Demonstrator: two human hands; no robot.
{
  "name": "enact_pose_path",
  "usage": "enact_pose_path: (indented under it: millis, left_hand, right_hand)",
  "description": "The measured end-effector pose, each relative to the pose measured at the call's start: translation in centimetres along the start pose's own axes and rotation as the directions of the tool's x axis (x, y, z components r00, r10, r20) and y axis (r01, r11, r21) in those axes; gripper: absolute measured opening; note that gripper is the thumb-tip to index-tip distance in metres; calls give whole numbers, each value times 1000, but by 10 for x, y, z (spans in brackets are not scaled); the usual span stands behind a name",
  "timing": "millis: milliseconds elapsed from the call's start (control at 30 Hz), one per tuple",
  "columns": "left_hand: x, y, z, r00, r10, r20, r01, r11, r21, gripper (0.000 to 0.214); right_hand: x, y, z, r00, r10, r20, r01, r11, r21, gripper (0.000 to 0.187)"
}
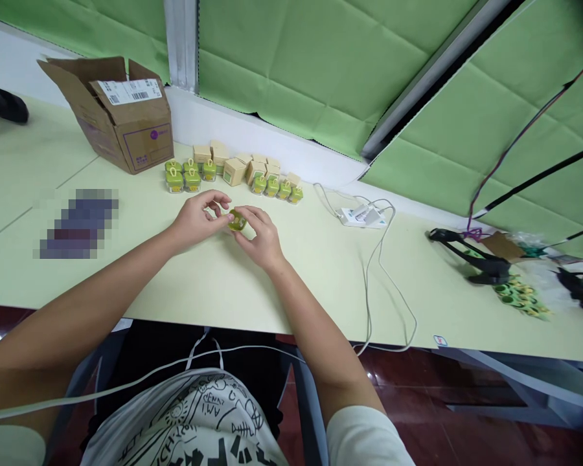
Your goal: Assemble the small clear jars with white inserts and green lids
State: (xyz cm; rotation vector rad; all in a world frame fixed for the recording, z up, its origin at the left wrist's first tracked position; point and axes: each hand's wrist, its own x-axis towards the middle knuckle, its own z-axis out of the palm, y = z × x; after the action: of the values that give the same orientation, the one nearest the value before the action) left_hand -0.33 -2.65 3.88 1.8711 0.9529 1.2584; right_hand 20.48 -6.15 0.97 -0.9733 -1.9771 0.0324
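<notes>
A small green jar (237, 222) is held just above the table between my hands. My right hand (263, 241) closes its fingers around the jar's right side. My left hand (198, 217) has its thumb tip against the left side, while its other fingers curl loosely apart above. Fingers partly cover the jar. Behind my hands, several clear little jars with green lids and loops stand in two groups, one on the left (174, 180) and one on the right (271, 188). Small tan cartons (234, 171) stand behind and between these groups.
An open cardboard box (126, 126) stands at the back left. A blurred-out dark item (80, 223) lies on the left. To the right are a white power strip (364, 217) with trailing cables, a black stand (480, 262) and a pile of green pieces (519, 296).
</notes>
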Motion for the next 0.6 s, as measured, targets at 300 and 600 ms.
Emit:
enact_pose_path:
  millis: [300, 600]
  left_hand:
    - [-2, 0, 7, 993, -74, 96, 83, 992, -92, 36]
    - [0, 1, 5, 988, -133, 81, 143, 982, -126, 34]
  right_hand:
    - [0, -5, 1, 997, 8, 81, -5, 999, -34, 51]
    - [0, -10, 0, 998, -49, 37, 50, 999, -17, 49]
